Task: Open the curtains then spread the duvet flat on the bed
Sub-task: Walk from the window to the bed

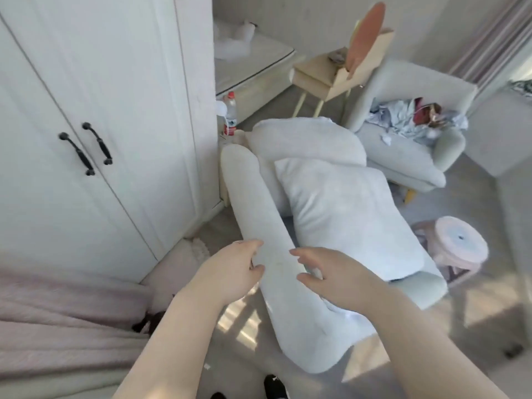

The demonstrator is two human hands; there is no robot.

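Long bolster pillow [259, 226] lies on the floor [475, 326], long axis running from near the person's feet up & away toward the wardrobe [86, 110] corner, far end rounded. Left hand [230, 272] on its left side, fingers curled loosely at the edge; right hand [325, 275] on its right side, fingers bent, spread, tips touching the fabric. Neither plainly grips; both look relaxed-open.

Pink duvet [57, 321] bunched at lower left on the bed, fuzzy texture, rumpled, not spread. Curtains [495, 33] at upper right: pinkish, pleated, hanging in folds.

Rm: pale carpet w/ sun patches, two more white pillows [345, 208] stacked beside the bolster, grey armchair [403, 162] w/ clothes on it, small counter [316, 73] behind, pink stool [460, 246] at right, water bottle [230, 113] by the wardrobe.
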